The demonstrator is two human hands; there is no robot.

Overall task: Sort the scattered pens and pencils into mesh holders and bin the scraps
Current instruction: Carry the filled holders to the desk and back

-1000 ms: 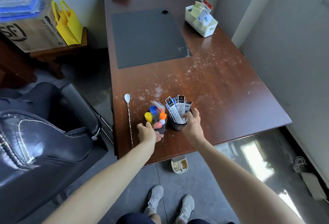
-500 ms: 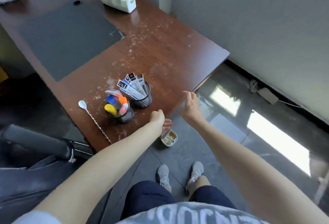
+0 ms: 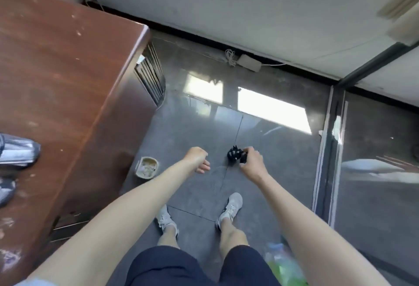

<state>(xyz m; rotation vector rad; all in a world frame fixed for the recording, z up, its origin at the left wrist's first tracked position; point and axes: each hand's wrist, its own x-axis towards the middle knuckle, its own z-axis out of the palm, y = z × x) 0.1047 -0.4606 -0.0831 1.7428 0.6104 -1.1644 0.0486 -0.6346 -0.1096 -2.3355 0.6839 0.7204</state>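
Observation:
A small black holder (image 3: 233, 154) with several dark pointed tips sticking up stands on the grey floor in front of my feet. My right hand (image 3: 252, 165) is down at its right side, fingers and thumb curled on its black edge. My left hand (image 3: 197, 160) hangs to the left of the holder, fingers loosely curled and holding nothing. A small round bin (image 3: 147, 167) with pale scraps sits on the floor beside the desk. Two blurred holders (image 3: 18, 151) on the brown desk (image 3: 68, 70) show at the left edge.
The desk's corner and slatted side panel (image 3: 150, 76) lie to my left. A white power strip (image 3: 249, 63) with cable lies along the wall. A glass door frame (image 3: 326, 154) stands on the right. A green plastic bag (image 3: 283, 267) is by my right leg.
The view swung right, from the desk to the floor. Both hands left the desk holders and dropped low; my right hand now grips a black holder on the floor.

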